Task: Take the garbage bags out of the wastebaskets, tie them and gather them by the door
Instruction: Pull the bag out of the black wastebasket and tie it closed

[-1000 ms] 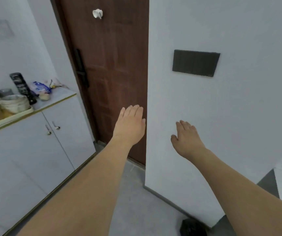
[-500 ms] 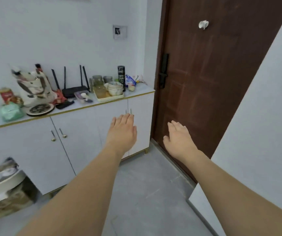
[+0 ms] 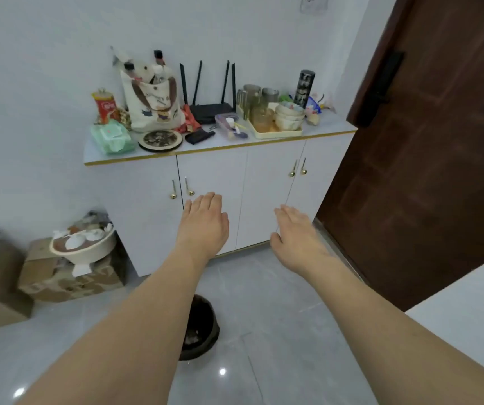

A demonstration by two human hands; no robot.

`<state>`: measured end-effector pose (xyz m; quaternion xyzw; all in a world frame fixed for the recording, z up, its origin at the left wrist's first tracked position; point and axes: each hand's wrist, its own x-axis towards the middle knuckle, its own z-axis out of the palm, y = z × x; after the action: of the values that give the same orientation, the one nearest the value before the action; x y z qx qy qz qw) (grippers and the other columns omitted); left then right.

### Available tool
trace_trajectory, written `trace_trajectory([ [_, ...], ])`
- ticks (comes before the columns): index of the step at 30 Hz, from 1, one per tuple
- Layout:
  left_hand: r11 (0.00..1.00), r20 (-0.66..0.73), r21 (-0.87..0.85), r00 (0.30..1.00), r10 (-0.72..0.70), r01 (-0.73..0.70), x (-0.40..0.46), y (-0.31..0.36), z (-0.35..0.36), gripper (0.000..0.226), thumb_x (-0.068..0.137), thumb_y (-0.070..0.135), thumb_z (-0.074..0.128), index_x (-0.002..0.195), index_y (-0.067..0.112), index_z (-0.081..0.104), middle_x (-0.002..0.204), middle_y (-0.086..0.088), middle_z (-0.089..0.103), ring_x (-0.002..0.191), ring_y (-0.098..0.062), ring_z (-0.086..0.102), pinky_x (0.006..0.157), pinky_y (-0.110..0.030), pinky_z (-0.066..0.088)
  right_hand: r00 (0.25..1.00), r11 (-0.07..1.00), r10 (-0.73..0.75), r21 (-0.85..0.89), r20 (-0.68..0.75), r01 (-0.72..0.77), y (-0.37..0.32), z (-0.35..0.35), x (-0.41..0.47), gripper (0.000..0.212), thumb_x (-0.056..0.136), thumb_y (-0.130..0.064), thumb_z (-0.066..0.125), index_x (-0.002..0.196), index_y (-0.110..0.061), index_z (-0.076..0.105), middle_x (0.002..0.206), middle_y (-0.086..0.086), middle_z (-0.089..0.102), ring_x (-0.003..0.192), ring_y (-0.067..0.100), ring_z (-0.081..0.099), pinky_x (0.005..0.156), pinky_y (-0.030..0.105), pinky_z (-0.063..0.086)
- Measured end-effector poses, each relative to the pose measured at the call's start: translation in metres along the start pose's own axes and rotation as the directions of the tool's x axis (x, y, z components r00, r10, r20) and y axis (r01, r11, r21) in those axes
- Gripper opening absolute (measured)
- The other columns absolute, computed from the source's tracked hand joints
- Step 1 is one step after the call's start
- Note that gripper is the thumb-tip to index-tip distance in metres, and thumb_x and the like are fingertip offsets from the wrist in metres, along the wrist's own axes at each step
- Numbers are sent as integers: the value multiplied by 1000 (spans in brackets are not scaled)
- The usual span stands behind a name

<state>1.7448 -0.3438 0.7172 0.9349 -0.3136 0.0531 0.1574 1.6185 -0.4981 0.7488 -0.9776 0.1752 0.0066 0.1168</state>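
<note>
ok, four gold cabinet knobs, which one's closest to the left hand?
The second knob from the left, on the door right of the left seam. It sits just above the left hand's fingertips; its twin is further left, the right pair far off.

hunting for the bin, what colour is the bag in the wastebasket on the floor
Black; the bag shows in the head view, partly behind the left forearm.

Wastebasket [image 3: 203, 331] (perhaps half) behind forearm

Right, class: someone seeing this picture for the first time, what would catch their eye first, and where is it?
Two bare arms reach forward, the left hand and right hand open and empty before the white cabinet. Its top is crowded: a black router, a tote bag, stacked bowls. A dark wastebasket stands on the floor under the left arm, and a brown door fills the right.
</note>
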Motion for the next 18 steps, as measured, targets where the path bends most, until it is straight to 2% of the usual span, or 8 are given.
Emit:
trace_trajectory([
  [6,978,26,-90,982,-187,189,-22,-93,88,48,100,25,35,143,4,36,150,-12,38,138,-29,33,116,-45,19,988,998,-9,69,156,-1,-26,108,42,58,100,-20,36,152,-5,17,162,11,13,149,22,7,121,34,4],
  [9,938,38,-178,955,-295,297,-43,-146,171,46,98,24,38,138,0,43,143,-17,46,131,-34,42,112,-46,28,975,981,57,170,213,-95,-26,196,60,56,97,-16,38,150,-2,23,159,14,21,147,25,17,119,31,12],
  [11,875,54,-272,915,-401,400,-63,-179,238,49,97,25,35,134,-3,46,136,-22,50,126,-38,46,107,-45,33,961,961,98,228,258,-159,-20,270,70,52,97,-15,39,146,-1,30,154,15,31,142,28,27,114,31,20],
  [13,754,118,-380,837,-535,536,-89,-205,313,47,98,23,36,135,-4,44,134,-24,49,125,-39,44,105,-45,34,940,927,137,295,312,-233,-10,352,78,53,97,-17,39,148,-4,30,155,12,30,142,26,28,114,31,22],
  [14,658,163,-440,775,-611,611,-103,-217,351,46,99,24,38,138,-2,42,138,-23,46,128,-39,42,106,-45,34,927,901,158,333,341,-277,-4,394,82,54,98,-18,39,149,-7,28,157,10,29,143,25,28,115,32,21],
  [16,409,270,-543,614,-741,733,-128,-242,429,52,100,30,36,145,4,34,149,-17,38,135,-35,36,112,-46,31,887,811,221,430,406,-398,10,479,88,55,98,-18,38,152,-11,26,158,6,27,143,23,28,114,33,23],
  [18,128,345,-621,416,-841,773,-145,-271,503,57,97,35,34,146,7,32,150,-14,37,135,-35,38,112,-48,31,827,674,302,507,474,-537,24,561,97,54,98,-18,39,151,-11,28,155,6,31,141,24,32,110,33,27],
])
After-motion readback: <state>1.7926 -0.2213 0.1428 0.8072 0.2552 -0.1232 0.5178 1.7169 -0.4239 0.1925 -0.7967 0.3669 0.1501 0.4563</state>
